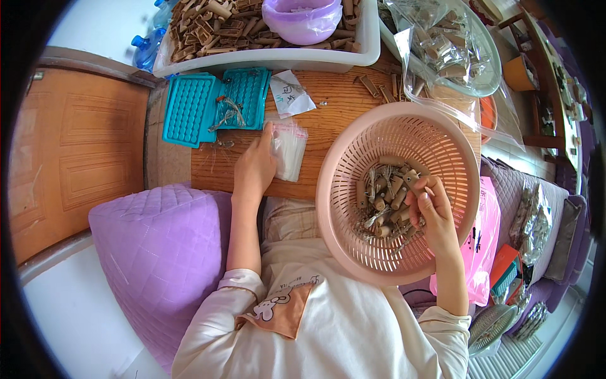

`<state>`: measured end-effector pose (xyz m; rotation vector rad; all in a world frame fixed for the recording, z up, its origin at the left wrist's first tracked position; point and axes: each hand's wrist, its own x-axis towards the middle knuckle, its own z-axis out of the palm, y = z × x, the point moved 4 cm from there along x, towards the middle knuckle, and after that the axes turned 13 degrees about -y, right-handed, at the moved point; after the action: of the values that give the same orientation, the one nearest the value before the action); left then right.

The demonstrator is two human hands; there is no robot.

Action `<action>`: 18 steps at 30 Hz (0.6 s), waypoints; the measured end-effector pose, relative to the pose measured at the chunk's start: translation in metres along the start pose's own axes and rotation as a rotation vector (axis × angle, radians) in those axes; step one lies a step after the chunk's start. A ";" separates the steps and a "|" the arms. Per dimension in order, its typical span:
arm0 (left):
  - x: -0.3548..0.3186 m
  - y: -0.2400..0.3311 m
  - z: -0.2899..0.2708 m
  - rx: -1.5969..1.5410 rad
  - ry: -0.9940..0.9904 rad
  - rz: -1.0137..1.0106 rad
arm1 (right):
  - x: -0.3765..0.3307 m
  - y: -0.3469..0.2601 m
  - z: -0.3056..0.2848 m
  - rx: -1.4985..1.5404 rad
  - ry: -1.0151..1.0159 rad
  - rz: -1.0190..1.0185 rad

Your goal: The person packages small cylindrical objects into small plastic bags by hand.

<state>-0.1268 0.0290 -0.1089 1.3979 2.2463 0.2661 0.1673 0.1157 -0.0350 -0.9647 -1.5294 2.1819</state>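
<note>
My left hand rests at the table's front edge, its fingers closed at the left side of a stack of small clear plastic bags. Over on the right, a pink slotted plastic basket tilts toward me. Inside it lies a heap of brown tube-shaped pieces mixed with thin, clear, wiry strands. My right hand reaches into this basket, thumb and fingers pinched on a brown tube-shaped piece. The palm side of that grip is partly hidden.
Teal moulded trays lie on the wooden table, beside a paper slip. Behind stands a white bin of brown pieces with a purple bowl. A basin of bagged pieces is far right; a purple quilted seat sits left.
</note>
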 end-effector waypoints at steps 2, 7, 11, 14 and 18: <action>-0.001 -0.003 0.000 -0.014 0.072 0.061 | 0.001 0.000 0.000 -0.009 -0.010 0.006; -0.013 -0.012 -0.016 -0.244 0.047 0.024 | -0.001 0.001 -0.001 0.000 0.008 -0.003; -0.026 -0.011 -0.032 -0.566 0.216 0.129 | -0.003 -0.001 -0.004 0.146 0.139 -0.078; -0.036 0.004 -0.028 -1.014 0.004 0.247 | -0.002 -0.011 0.001 0.320 0.270 -0.107; -0.061 0.073 -0.025 -1.343 -0.368 0.472 | 0.005 -0.020 0.018 0.317 0.315 -0.148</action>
<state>-0.0596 0.0110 -0.0401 0.9828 0.9219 1.2494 0.1495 0.1135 -0.0146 -0.9962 -1.0408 1.9770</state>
